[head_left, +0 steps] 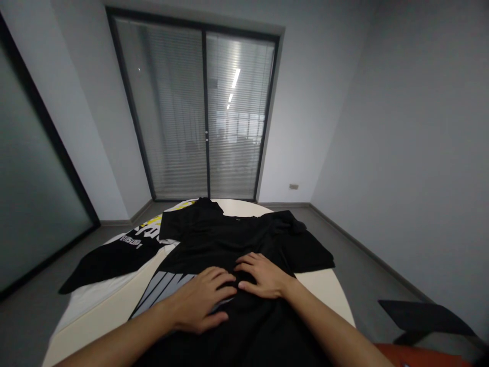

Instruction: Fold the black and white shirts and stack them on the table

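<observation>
A black T-shirt (pixel 225 239) lies spread on the round table, its collar at the far side and a sleeve out to each side. Grey stripes show on its left part. My left hand (pixel 204 298) rests on the middle of the shirt, fingers apart and pointing right. Close beside it, my right hand (pixel 263 275) lies on the cloth with its fingers spread. Neither hand grips the fabric. My forearms cover part of the lower shirt, and its near end runs out of view.
Other clothes (pixel 114 260), black, white and yellow with lettering, lie at the table's left side and hang over its edge. The cream table top (pixel 324 290) shows at the right. A chair (pixel 424 316) with an orange seat stands at the lower right. Glass doors (pixel 206 112) are beyond.
</observation>
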{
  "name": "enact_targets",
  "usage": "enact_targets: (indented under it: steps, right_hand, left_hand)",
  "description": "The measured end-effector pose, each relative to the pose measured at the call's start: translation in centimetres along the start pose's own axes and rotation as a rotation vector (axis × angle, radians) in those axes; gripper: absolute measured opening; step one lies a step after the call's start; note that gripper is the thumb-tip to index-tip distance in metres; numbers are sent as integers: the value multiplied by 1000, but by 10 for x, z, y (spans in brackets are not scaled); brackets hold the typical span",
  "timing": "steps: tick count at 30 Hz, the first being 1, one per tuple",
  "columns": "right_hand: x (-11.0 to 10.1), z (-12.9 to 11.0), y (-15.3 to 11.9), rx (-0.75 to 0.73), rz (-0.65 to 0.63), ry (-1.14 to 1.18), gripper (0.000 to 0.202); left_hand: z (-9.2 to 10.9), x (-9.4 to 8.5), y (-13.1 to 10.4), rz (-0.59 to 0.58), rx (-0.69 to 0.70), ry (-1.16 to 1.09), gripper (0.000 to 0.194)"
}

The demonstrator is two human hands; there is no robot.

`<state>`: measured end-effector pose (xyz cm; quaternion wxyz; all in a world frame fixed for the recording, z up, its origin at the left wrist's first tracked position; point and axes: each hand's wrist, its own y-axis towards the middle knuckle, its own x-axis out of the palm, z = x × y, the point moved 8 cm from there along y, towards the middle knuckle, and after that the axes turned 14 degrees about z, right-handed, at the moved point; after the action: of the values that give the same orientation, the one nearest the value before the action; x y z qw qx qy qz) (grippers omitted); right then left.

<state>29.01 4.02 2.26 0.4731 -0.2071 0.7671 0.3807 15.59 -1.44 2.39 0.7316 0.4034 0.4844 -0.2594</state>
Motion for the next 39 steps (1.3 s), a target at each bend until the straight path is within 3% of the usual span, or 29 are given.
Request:
enact_targets:
  steps: [3,6,9,12,15,19,23,27,31,35,39]
  right_hand:
    - [8,5,0,4,18,19,54]
    - [10,18,12,73,42,-18,42]
    - [12,34,36,234,58,-127,36]
    - [16,46,58,454,96,-268,32]
    - [20,51,63,632,171,-368,33]
    - [21,43,55,642,289,-374,40]
    - [20,26,39,576,291,-330,45]
    - [28,-2,26,422,283,-264,41]
    - [45,-6,8,477,242,-241,45]
    - [52,-4,2,532,189,-264,52]
    - [31,8,14,541,125,-295,42]
  left_hand:
    - [-30,16,0,29,-157,32,56]
    - [-49,23,3,50,-173,-1,54]
    - [-62,18,22,96,-205,26,40]
    - [-82,14,42,159,-381,174,15]
    - [-97,13,50,255,-509,267,19]
    - [-107,15,33,361,-598,301,23]
    - [-88,15,9,476,-559,339,27]
    - [-60,28,-6,364,-557,337,39]
    - [-52,26,-1,263,-559,338,39]
    - [-82,17,10,261,-678,405,48]
    - [-117,27,11,187,-847,412,56]
